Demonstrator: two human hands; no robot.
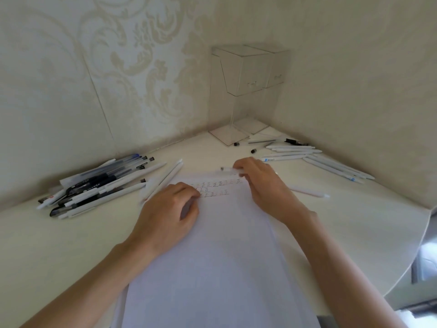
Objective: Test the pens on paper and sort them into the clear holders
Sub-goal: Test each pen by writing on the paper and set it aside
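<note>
A stack of white paper (220, 256) lies in front of me, with two short rows of written marks (214, 189) near its top. My left hand (170, 214) rests on the paper's left side, fingers curled, holding nothing that shows. My right hand (262, 185) is at the paper's top edge and grips a clear pen (227, 169) that lies sideways, its dark end pointing left. Two clear holders (238, 95) stand in the corner, with nothing in them. A pile of dark and white pens (94, 185) lies on the left, and a fan of white pens (314, 159) on the right.
A single white pen (307, 191) lies just right of my right hand. Walls with patterned paper close the desk (59, 245) at the back and on the right. The desk's rounded edge (421, 252) falls away at the lower right.
</note>
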